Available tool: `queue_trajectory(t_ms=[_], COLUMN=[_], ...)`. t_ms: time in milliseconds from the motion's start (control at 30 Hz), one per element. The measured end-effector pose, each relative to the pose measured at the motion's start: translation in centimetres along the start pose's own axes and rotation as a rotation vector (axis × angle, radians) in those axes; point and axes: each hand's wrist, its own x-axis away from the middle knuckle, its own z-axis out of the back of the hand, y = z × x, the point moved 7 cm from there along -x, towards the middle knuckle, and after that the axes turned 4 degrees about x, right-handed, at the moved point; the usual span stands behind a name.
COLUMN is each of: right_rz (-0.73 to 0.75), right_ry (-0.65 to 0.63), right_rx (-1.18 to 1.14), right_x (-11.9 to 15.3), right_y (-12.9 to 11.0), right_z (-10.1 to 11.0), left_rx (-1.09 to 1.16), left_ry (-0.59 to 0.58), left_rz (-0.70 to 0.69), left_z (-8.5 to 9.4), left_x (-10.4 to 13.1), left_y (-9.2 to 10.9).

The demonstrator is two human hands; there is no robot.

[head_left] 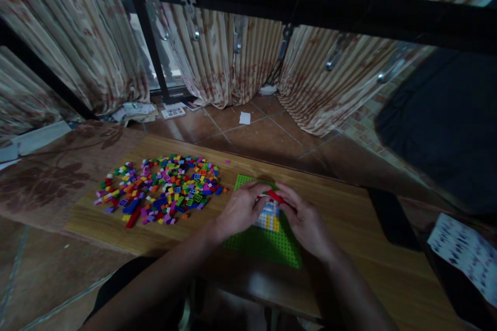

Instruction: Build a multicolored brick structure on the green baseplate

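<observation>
Right hand (308,221) holds red brick (276,196) over brick-bearing baseplate (267,248).

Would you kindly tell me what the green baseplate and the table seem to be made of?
Green baseplate: probably moulded plastic, fairly matte, judging by its regular studs. Table: wood or laminate, smooth with a soft sheen; brown grain shows.

Past the far edge of the wooden surface (349,207), patterned curtains (223,77) hang over brown floor tiles (267,134) in dim light.
</observation>
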Motion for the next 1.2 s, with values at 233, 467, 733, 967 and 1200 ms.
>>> queue_trajectory(t_ms=[233,467,733,967,1200], right_rz=[-0.032,-0.031,-0.063,-0.035,-0.036], right_ry=[0.13,0.169,0.16,0.188,0.189], right_rx=[0.014,0.13,0.157,0.126,0.117], right_x=[-0.5,-0.8,-0.8,-0.8,-0.8], right_y=[1.5,2.1,2.3,2.5,2.6], right_z=[1.0,1.2,1.1,1.0,0.9], left_rx=[-0.076,-0.133,-0.146,-0.109,-0.104], left_ry=[0.068,0.051,0.01,0.011,-0.015], left_rz=[0.031,0.072,0.057,0.1,0.157], left_z=[0.2,-0.4,-0.6,-0.7,-0.7], left_x=[-0.6,-0.8,-0.7,-0.6,-0.6], left_y=[-0.9,-1.7,-1.9,-2.3,-2.2])
